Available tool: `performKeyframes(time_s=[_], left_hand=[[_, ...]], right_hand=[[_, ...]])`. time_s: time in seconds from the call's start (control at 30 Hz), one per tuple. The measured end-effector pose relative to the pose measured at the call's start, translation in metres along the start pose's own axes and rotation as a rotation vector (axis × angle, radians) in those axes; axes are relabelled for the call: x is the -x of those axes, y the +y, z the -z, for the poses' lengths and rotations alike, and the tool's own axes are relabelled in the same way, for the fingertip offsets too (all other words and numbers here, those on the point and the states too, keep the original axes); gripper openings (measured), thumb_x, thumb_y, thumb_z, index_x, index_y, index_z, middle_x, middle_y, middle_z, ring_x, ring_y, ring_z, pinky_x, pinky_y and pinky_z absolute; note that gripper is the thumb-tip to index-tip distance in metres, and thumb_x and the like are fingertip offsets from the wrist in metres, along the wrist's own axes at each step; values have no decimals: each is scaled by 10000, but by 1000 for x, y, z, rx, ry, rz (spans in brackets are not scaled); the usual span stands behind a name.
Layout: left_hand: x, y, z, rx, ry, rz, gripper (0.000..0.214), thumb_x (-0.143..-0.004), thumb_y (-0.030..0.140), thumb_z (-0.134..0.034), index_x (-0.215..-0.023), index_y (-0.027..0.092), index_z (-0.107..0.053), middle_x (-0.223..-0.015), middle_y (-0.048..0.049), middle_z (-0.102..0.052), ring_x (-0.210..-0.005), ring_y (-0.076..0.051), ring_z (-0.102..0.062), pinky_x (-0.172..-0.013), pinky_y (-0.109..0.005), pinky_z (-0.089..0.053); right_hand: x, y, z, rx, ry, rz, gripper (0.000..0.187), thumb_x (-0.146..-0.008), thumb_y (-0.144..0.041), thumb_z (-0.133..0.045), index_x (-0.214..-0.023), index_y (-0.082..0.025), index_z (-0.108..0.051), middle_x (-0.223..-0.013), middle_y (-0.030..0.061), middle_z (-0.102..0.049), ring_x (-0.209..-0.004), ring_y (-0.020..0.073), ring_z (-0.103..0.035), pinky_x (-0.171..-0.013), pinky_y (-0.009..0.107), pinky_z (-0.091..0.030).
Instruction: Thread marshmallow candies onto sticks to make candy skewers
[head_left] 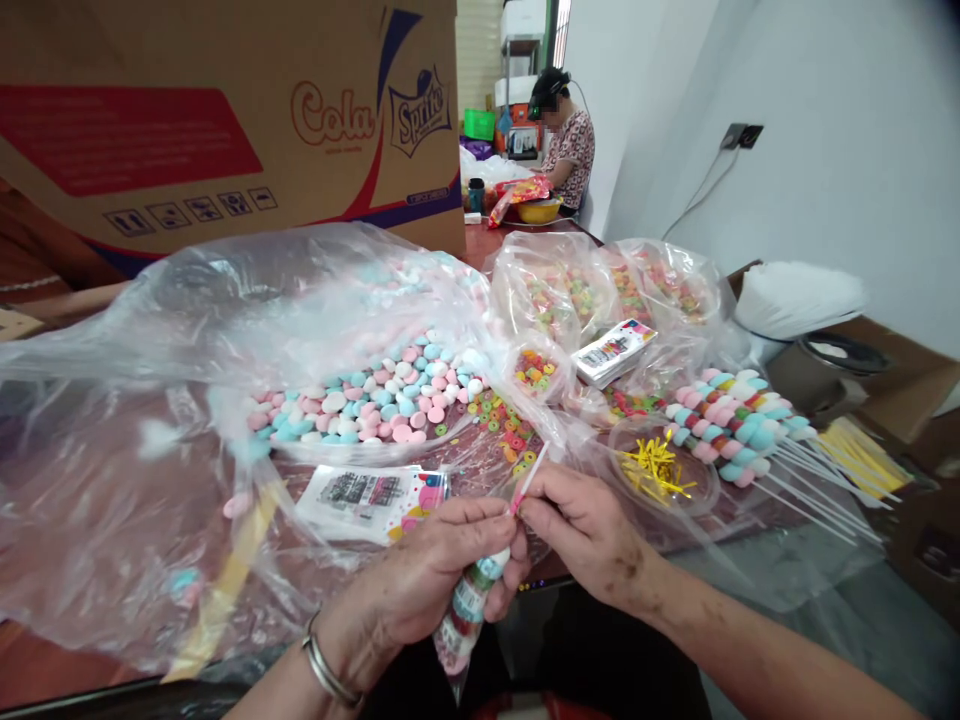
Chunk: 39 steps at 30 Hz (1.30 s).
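A candy skewer of marshmallows in a clear printed bag [466,612] hangs downward in my left hand [442,565], whose fingers wrap round its upper part. White, blue, pink and dark red pieces show through the plastic. Its white stick [534,468] points up out of the gathered bag neck. My right hand [581,520] pinches at the base of this stick, fingertips close to my left thumb. Whether a tie is between those fingertips I cannot make out. Just beyond my left hand lies a stack of printed bags [367,500]. Gold twist ties [656,468] lie right of my right hand.
Loose marshmallows [375,395] spill from a big plastic bag [315,280]. Ring gummies [504,425] lie beside them, with bagged gummies [570,290] behind. Finished skewers [739,425] are piled at right. A large carton [225,120] blocks the back left. Another person [570,145] sits farther back.
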<state>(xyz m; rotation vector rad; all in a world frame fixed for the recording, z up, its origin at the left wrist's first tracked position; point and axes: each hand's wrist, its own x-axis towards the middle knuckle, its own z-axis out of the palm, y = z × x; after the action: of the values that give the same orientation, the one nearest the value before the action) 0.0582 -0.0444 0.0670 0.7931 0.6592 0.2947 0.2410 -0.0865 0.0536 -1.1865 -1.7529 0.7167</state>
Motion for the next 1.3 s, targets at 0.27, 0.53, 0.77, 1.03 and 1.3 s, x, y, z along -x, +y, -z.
performKeyframes(time_s=[0.27, 0.53, 0.77, 1.03, 1.3], left_hand=[[-1, 0, -6, -201, 154, 4, 342, -733, 432, -776, -615, 142, -636, -544, 5, -572, -440, -76, -456, -434, -180, -329], [1, -2, -8, -377, -4, 123, 414, -782, 534, -698, -652, 148, -623, -567, -2, -557, -459, -91, -441, -446, -196, -342], [-2, -11, -15, -1156, 332, -637, 47, -845, 245, -677, -857, 260, -720, -795, -42, -699, -730, -204, -625, -714, -253, -457], [-2, -5, -12, -1066, 445, -588, 164, -888, 327, -625, -770, 233, -686, -634, -4, -638, -583, -154, -565, -575, -217, -426], [0, 5, -27, -478, 486, -277, 333, -737, 458, -746, -598, 185, -614, -470, 21, -562, -429, -113, -493, -409, -181, -385]], right_hand=[[17, -9, 17, 746, -8, 558, 317, -1005, -196, -371, -1216, -152, -604, -1178, 129, -657, -1109, 260, -538, -1019, 468, -396], [18, -9, 23, 820, -121, 701, 301, -963, -125, -375, -932, -98, -673, -788, 62, -607, -776, 214, -504, -1053, 470, -339], [14, -16, 26, 826, -98, 499, 180, -909, -179, -490, -763, -153, -593, -725, 40, -542, -761, 208, -444, -798, 405, -381], [8, 6, 87, 729, 95, 375, 245, -984, -153, -427, -1120, -107, -625, -1026, 116, -679, -914, 210, -543, -880, 377, -420], [6, 58, 144, 958, -437, 231, 332, -893, -37, -515, -1138, -194, -676, -1136, 95, -692, -1020, 202, -597, -911, 355, -478]])
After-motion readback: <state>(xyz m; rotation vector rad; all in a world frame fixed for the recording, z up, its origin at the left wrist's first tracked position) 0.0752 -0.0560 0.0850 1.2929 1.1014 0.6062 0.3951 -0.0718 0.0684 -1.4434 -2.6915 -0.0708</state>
